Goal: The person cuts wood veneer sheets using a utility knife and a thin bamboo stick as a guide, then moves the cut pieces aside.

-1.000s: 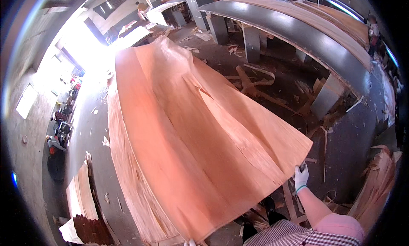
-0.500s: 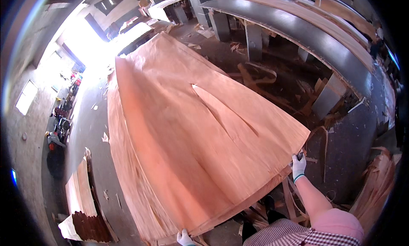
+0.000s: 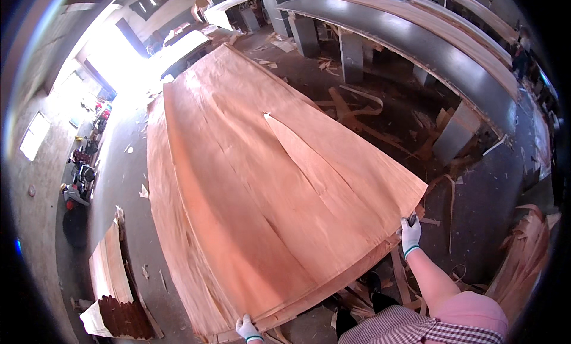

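A large, thin, reddish-tan wood veneer sheet lies over a stack and spreads away from me, with a long split near its middle and ripples along its left side. My left hand, in a white glove, is closed on the sheet's near left corner. At the near right corner my right hand, gloved in white with a green cuff edge, grips the sheet's edge. Something dark shows at its fingers, too small to make out. Layers of the stack's edge show beneath the sheet between my hands.
A long dark-topped bench on block legs stands at the far right with veneer on it. Torn veneer strips litter the floor. Scrap piles lie at right and lower left. Small items line the left wall.
Both hands have shifted slightly left, the left one also a little away from me. The sheet's near edge moved with them, and its surface ripples have changed shape.
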Demonstrator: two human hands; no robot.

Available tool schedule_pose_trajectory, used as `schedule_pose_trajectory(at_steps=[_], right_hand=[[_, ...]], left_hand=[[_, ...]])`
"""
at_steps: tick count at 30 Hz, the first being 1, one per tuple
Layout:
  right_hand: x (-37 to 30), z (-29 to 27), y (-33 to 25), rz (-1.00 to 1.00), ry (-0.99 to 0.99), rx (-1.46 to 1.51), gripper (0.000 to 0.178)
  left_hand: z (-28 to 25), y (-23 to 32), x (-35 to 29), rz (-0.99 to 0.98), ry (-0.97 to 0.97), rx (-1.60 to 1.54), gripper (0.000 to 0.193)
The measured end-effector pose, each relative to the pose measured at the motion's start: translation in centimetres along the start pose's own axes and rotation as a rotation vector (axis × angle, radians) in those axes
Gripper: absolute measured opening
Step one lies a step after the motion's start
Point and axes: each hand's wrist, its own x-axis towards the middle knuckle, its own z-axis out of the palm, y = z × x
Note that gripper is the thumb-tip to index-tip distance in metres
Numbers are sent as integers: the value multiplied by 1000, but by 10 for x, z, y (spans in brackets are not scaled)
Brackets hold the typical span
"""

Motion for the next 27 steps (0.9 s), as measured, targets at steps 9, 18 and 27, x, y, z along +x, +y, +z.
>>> schedule_pose_trajectory(at_steps=[9, 18, 27], right_hand=[[35, 50, 14, 24, 14, -30, 30], [56, 28, 60, 404, 48, 74, 8], [52, 49, 70, 478, 9, -96, 15]], left_hand=[[20, 59, 47, -144, -72, 72, 17], [-19, 8, 69, -305, -150, 196, 25], [-47, 14, 88, -178, -306, 456, 48]])
